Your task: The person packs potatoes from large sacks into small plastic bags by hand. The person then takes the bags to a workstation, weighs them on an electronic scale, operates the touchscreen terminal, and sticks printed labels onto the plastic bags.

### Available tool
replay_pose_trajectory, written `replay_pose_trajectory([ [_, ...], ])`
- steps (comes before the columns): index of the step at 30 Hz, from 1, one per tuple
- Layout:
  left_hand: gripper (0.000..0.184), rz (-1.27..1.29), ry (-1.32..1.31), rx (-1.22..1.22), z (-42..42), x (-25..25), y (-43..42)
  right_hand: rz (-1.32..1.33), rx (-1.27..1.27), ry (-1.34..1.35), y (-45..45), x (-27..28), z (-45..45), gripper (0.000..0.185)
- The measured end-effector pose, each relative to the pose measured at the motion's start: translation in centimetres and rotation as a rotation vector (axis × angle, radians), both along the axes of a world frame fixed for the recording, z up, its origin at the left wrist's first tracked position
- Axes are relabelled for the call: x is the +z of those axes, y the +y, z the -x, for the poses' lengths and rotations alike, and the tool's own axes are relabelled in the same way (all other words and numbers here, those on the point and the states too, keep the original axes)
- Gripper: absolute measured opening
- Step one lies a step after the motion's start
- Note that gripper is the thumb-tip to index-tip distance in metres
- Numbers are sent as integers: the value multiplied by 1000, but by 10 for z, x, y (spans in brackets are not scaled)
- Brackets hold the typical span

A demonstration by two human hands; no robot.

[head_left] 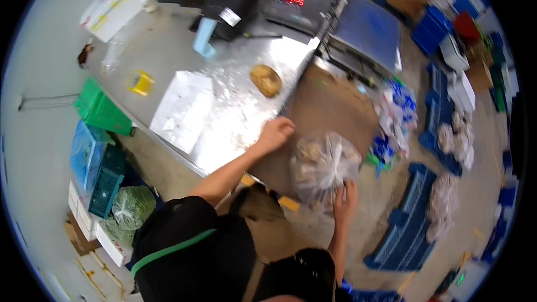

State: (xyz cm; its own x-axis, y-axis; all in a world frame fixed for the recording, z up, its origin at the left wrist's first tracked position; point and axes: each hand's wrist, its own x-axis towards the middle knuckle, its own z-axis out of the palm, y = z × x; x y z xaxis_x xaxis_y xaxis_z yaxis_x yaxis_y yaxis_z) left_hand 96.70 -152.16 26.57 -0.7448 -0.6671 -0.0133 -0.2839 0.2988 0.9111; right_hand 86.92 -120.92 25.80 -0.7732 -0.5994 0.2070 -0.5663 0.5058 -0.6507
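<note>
My left hand (pixel 276 134) hovers by the near edge of the metal table, fingers loosely curled and nothing visible in them. Up from it, a single potato (pixel 265 81) lies on the table. With its fingers closed on the plastic, my right hand (pixel 345 201) grips a clear bag of potatoes (pixel 313 162) at its gathered side. That bag rests on a brown, dirt-covered surface (pixel 335 103) beside the table. Its contents are partly blurred by the plastic.
A scale display (pixel 296 5) with red digits stands at the table's far end. White paper (pixel 184 111) and a yellow tape roll (pixel 140 82) lie on the metal. Blue pallets (pixel 405 218) are on the floor at right; a green bin (pixel 100 106) stands left.
</note>
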Motion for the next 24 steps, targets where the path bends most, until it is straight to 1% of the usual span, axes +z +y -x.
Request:
replay_pose_trajectory([
  [1,17,18,29,3,-16,2,-11,-6,-4,3,-4,6,2,34],
  [2,18,-105,37,45,-31,10,-15,-17,-25,7,-11,9,6,36],
  [3,17,-218,-37,86,-42,31,-18,-16,-57,15,-16,10,7,40],
  [5,15,-282,2,109,-60,27,-26,-6,-94,78,-27,2,6,53],
  [6,14,-255,-45,93,-67,31,-27,-5,-94,132,-32,-4,4,60],
  [7,14,-362,-40,113,-69,32,-28,-38,-96,92,-41,-7,4,67],
  [8,14,-411,-61,106,-72,27,-31,-63,-94,50,-51,-10,-1,74],
  [11,14,-486,-113,43,-65,19,-31,-294,-356,181,-82,-39,-14,65],
  [14,13,-490,-165,-53,-60,19,-31,-426,-379,76,-92,-54,-13,50],
  [15,13,-493,-174,-79,-58,18,-31,-351,-422,131,-90,-54,-15,33],
  [18,14,-506,-180,-104,-56,14,-33,-410,-328,88,-78,-63,-35,23],
  [19,14,-502,-192,-106,-56,11,-35,-395,-310,201,-81,-61,-45,16],
  [20,14,-499,-204,-112,-54,8,-37,-417,-293,211,-85,-59,-53,17],
  [22,14,-571,-166,-87,-52,5,-37,-460,-255,224,-93,-57,-69,19],
  [24,14,-599,-168,-70,-50,7,-38,-450,-254,255,-99,-57,-85,20],
])
